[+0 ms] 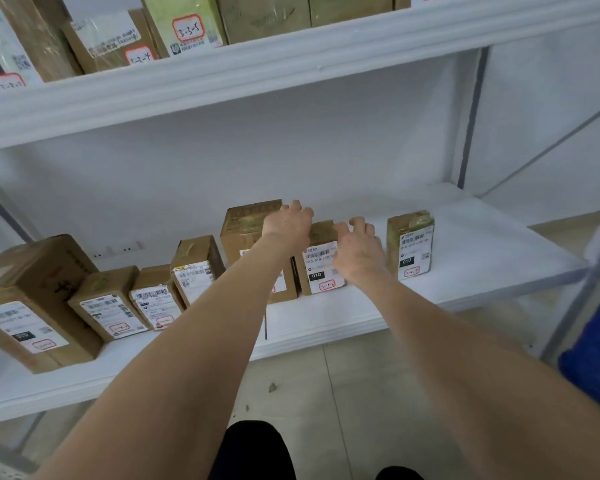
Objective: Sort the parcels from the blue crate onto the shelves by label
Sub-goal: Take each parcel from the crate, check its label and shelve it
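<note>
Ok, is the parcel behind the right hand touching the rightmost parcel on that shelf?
Apart. The head view shows the parcel and the rightmost parcel standing separately, with the right hand and bare white shelf between them.

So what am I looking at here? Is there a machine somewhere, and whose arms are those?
There is no machine here. A person wears a camera on the head that looks forward and down, so this one picture shows their own two bare arms reaching out. The left hand is at the top of a tall brown box. The right hand is at a smaller box with a white label, right beside the tall one. From behind, I cannot tell whether either hand is gripping. Both boxes stand on a white shelf, in a row of labelled cardboard parcels. Another box stands apart to the right. The shelf above holds more parcels. A blue crate peeks in at the right edge.
</note>
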Demonstrator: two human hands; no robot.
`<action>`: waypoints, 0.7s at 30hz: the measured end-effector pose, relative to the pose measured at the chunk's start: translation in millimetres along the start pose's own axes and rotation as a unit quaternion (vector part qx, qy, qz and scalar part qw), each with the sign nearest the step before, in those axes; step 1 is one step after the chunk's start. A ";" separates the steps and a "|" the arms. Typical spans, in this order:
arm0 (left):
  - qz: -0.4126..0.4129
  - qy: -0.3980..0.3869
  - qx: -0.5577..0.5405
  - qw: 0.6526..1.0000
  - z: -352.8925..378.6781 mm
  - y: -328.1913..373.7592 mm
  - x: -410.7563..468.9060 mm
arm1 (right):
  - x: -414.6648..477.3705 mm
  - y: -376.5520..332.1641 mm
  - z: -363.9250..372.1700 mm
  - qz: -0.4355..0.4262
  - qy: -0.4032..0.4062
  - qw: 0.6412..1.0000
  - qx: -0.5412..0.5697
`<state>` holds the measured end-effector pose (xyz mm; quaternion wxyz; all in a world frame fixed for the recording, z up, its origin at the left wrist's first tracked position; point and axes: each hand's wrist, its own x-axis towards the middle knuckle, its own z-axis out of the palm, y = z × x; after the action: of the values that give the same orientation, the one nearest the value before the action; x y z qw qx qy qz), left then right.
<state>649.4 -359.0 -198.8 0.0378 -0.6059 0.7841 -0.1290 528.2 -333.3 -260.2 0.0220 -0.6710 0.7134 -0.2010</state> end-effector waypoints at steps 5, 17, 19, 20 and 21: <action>0.060 -0.003 -0.022 0.998 -22.3 75.7 11.1 | -17.0 51.7 -34.7 0.057 0.030 0.997 0.030; 0.143 0.000 -0.049 0.989 -4.7 168.6 57.1 | -8.3 151.5 -20.0 0.212 -0.057 0.962 0.160; 0.145 0.010 -0.050 0.988 1.1 171.9 70.7 | 4.8 156.5 -13.2 0.235 -0.035 0.952 0.195; 0.148 0.013 -0.048 0.988 3.5 173.7 76.8 | 10.9 158.1 -10.3 0.249 -0.026 0.944 0.214; 0.153 0.014 -0.045 0.987 6.0 175.3 82.0 | 15.8 158.9 -7.5 0.260 -0.019 0.937 0.232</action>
<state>464.3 -397.9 -240.2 0.0187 -0.4782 0.8730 -0.0944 373.7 -343.6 -299.8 0.2418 -0.4416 0.7963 -0.3353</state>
